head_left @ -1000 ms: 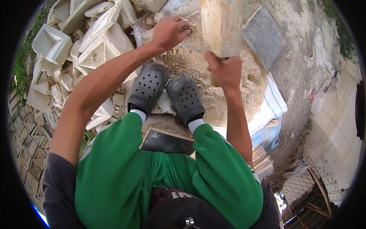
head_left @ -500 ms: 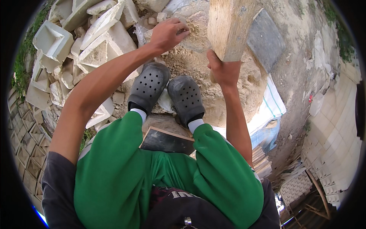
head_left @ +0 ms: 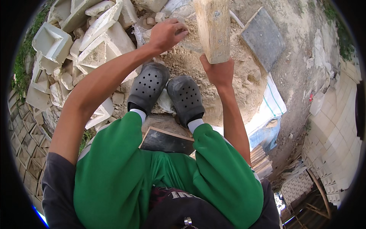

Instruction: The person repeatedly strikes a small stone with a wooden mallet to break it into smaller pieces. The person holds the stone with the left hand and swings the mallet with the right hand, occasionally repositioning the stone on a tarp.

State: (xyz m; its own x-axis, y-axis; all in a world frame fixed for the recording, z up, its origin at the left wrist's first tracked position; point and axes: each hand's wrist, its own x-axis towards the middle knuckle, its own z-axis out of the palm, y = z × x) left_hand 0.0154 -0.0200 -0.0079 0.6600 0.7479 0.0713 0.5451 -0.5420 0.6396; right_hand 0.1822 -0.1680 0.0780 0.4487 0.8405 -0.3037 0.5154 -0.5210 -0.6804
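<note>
Holding the timber at its near end, seemingly to leave its length free, the right hand has it over grit inside the sheet's right edge, while the curled left hand hides whether it grips anything.

rough, grainy wood on the thick block, dull metal-looking studs in its face, chalky matt broken castings, crumbly, powdery rubble, dusty matt plastic-looking clogs, soft matt cloth trousers, woven plastic-looking sack, scuffed dark board, glossy metal ring
</note>
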